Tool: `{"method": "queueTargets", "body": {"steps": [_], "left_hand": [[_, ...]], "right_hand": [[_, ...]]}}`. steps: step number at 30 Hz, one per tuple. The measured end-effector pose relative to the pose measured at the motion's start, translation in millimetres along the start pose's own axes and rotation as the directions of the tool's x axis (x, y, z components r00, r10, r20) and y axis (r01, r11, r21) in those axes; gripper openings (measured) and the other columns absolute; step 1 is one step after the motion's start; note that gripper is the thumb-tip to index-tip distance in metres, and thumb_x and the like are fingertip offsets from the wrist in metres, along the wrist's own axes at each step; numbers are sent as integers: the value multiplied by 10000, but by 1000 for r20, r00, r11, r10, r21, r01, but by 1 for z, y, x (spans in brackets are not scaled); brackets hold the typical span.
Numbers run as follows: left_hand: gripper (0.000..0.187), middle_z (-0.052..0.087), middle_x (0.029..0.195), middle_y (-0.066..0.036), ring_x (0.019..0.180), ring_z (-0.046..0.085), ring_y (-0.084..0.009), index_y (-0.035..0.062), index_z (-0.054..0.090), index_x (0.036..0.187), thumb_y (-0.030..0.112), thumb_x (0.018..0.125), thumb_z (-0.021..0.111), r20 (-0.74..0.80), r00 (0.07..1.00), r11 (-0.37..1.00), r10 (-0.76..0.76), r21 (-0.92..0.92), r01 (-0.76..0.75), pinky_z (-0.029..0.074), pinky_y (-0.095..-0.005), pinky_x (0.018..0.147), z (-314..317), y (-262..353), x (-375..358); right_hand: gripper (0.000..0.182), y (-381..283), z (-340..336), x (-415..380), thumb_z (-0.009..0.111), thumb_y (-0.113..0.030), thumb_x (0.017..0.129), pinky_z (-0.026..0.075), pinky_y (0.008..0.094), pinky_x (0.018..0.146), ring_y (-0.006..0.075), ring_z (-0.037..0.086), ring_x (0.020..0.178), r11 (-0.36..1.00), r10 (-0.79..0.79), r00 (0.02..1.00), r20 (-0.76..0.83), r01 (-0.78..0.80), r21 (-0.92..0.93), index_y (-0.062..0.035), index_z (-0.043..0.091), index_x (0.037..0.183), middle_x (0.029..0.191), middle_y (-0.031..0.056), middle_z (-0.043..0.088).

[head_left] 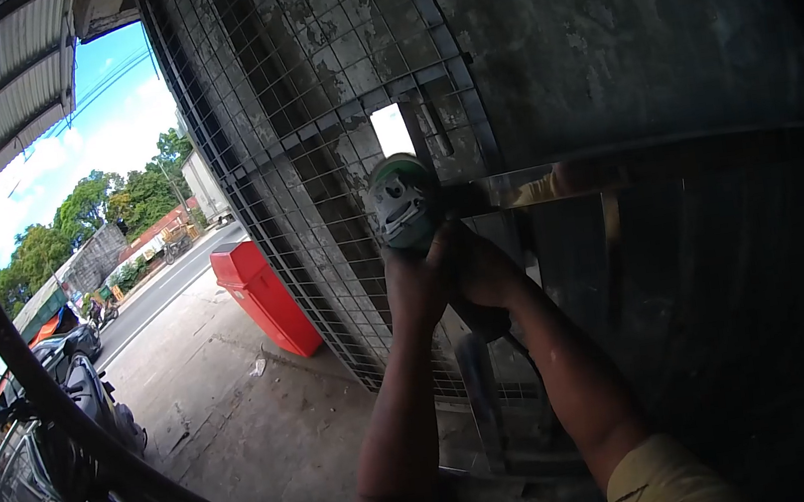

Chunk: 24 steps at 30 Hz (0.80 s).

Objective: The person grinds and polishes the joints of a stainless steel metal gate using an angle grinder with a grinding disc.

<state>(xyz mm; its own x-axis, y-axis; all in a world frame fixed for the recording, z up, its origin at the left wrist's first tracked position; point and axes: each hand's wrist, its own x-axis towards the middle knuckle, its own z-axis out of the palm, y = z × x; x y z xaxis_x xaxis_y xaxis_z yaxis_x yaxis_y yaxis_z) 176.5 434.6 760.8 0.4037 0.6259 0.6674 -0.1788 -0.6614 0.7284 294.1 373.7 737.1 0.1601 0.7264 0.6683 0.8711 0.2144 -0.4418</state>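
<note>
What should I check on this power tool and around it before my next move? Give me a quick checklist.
1. Both hands on the tool: ok. The left hand and right hand both have a grip on the power tool.
2. Hands protected: not ok. Both are bare, without gloves.
3. Forearms covered: not ok. They are bare below the sleeves.
4. Contact at the far side: cannot tell. The tool and hands block that view.
5. Red bin apart from the tool: ok. It stands off to the left, beyond the wire mesh.
6. Tool switched off: cannot tell. No switch position is visible.
</note>
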Motion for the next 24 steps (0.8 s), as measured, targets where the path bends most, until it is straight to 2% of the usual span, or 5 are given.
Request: {"method": "queueTargets", "body": {"steps": [8, 13, 16, 19, 24], "left_hand": [[492, 731, 1019, -197, 954, 725, -281, -38, 668, 1130, 383, 884, 736, -2, 999, 995, -45, -92, 45, 544, -388, 820, -1, -10, -7], [479, 735, 1002, -192, 952, 727, -302, -32, 680, 1118, 376, 875, 741, 3, 996, 985, -90, 147, 88, 544, -391, 823, -7, 24, 34], [446, 739, 955, -183, 921, 730, -302, -32, 699, 1068, 368, 875, 737, 21, 999, 996, -35, 79, 33, 546, -391, 812, -3, 27, 56], [423, 739, 900, -169, 878, 732, -274, -36, 712, 1021, 361, 874, 735, 23, 999, 998, -35, 50, 34, 550, -379, 786, -10, 44, 61], [418, 739, 882, -145, 841, 728, -212, -42, 711, 1011, 352, 874, 736, 55, 995, 995, -78, 72, 74, 553, -345, 752, -17, 50, 73]], "right_hand": [[624, 5, 12, -5, 641, -242, 900, 410, 400, 1107, 340, 499, 1337, 998, -51, 999, -19, 50, -46, -13, 407, 1430, 1410, 214, 519], [514, 0, -14, 29, 577, -269, 926, 458, 451, 1058, 391, 547, 1257, 984, -139, 988, -65, 130, -122, 16, 483, 1344, 1355, 275, 524], [535, -26, -40, 44, 601, -292, 920, 471, 454, 1041, 390, 552, 1250, 967, -20, 1000, 13, 23, -254, 14, 479, 1342, 1350, 275, 526], [512, -8, -21, 55, 638, -269, 909, 478, 422, 1019, 360, 578, 1229, 946, -209, 961, -179, 152, -287, 47, 494, 1284, 1268, 253, 585], [523, -41, -43, 56, 638, -262, 904, 473, 415, 1027, 358, 575, 1235, 999, -33, 989, -145, 29, -28, 32, 492, 1311, 1283, 244, 584]]}}
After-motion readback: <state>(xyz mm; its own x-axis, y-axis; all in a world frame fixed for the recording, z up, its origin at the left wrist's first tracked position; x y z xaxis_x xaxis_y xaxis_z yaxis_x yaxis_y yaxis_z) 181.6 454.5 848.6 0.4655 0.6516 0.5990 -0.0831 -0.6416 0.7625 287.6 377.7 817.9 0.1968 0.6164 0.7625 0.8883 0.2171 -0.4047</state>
